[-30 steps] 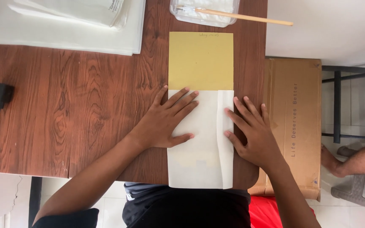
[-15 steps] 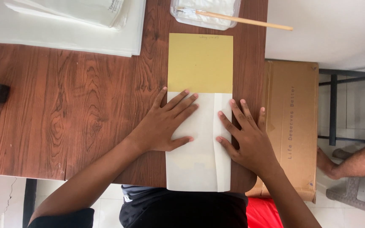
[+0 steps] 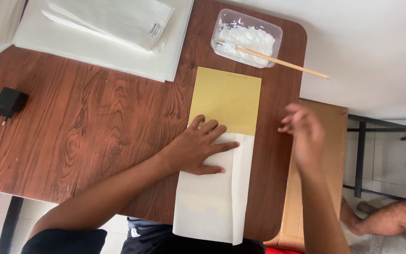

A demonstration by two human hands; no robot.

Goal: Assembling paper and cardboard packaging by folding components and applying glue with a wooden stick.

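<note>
Wooden table (image 3: pixel 71 136), dark brown grain, seen from above. Top left: stack of white paper sheets (image 3: pixel 94 51) with a folded clear-white packet (image 3: pixel 113 19) on it, a small dark label at the packet's right corner. Far left: black plug adapter (image 3: pixel 9 103), lying alone. Top right of table: clear plastic tub (image 3: pixel 246 38), rectangular with rounded corners, white paste inside; a thin wooden stick (image 3: pixel 278 60) rests in it, its handle poking out right past the table edge. Brown cardboard box (image 3: pixel 325 188) stands right of the table, lower down, with faint print along its side.

Yellow card (image 3: pixel 225 99), rectangular, lies near the right side of the table, just below the tub. Faint pencil marks at its top edge, too small to make out. White paper (image 3: pixel 212 197) covers its lower part: long axis runs away from the person, near end hanging over the table's front edge, far end stopping at a straight line across the card. A narrow strip along the paper's right side is folded over, crease running lengthwise. Paper looks thin, slightly see-through, yellow tint showing low down.

Left hand (image 3: pixel 198 148) flat on the paper's upper left, fingers spread, tips on the paper's top edge and the card. Right hand (image 3: pixel 304 134) in the air over the table's right edge, touching nothing, blurred, fingers loosely curled and apart.

Another person's bare leg (image 3: pixel 391 221) at bottom right.
</note>
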